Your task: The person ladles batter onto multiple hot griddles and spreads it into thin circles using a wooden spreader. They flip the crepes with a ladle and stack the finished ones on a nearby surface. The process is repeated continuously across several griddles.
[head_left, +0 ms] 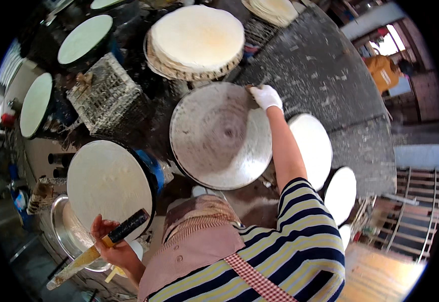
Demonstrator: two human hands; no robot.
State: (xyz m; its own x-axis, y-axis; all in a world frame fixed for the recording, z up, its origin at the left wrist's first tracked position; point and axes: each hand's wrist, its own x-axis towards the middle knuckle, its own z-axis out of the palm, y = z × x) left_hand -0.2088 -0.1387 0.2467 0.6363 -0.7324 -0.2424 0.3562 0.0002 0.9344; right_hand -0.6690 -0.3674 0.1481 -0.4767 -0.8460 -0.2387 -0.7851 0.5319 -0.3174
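My left hand [113,245], bare, grips a long flat wooden spatula [89,255] with a black end; pale batter coats its lower length. Beside it is a round griddle covered by a pale sheet of batter [106,183]. In front of me lies a bare round metal griddle [212,136], grey with darker swirls. My right hand [268,97], in a white glove, is at this griddle's far right rim with its fingers bent together. Something small and brown shows at the fingertips, too small to name. Partly hidden behind the left griddle is a metal basin [58,221] of batter.
A stack of thin round flatbreads [196,38] stands beyond the bare griddle. More batter-covered griddles [86,39] curve round on the left, others [311,151] on the right. A crusted crate [106,93] stands left of centre, a dark worn tabletop [320,75] at right. Another person [380,73] is far right.
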